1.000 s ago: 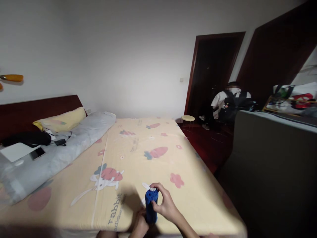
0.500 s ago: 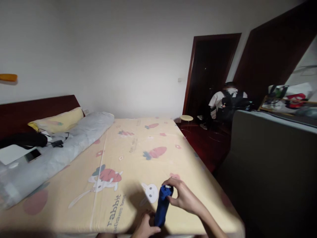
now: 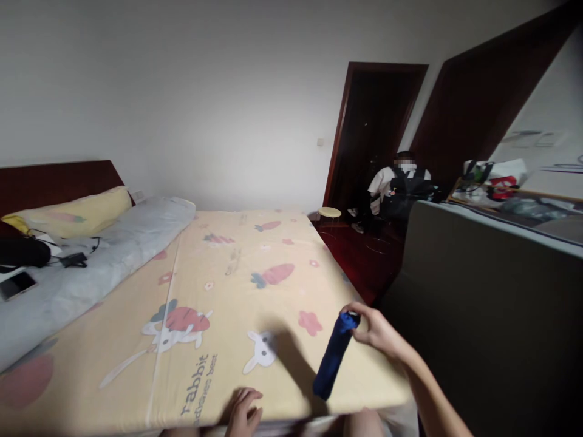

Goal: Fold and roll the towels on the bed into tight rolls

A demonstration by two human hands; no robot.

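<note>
My right hand grips the top end of a slim dark-blue cloth-covered cylinder, perhaps a folded umbrella. Bunched brighter blue fabric shows at that end, between thumb and fingers. The cylinder leans, its lower end towards me and to the left, over the near right part of the bed. Whether its lower end touches the sheet I cannot tell. My left hand is at the near edge of the bed, apart from the cylinder, fingers loosely bent, thumb away from them, holding nothing.
A grey rolled quilt lies along the left side, bearing a phone and black cables. Behind it is a yellow pillow. A dark panel stands at the right. A person sits near the door, by a round stool.
My left hand has let go of the cylinder's lower end and moved left. My right hand has carried the cylinder to the right and tilted it more. The view has turned slightly right.
</note>
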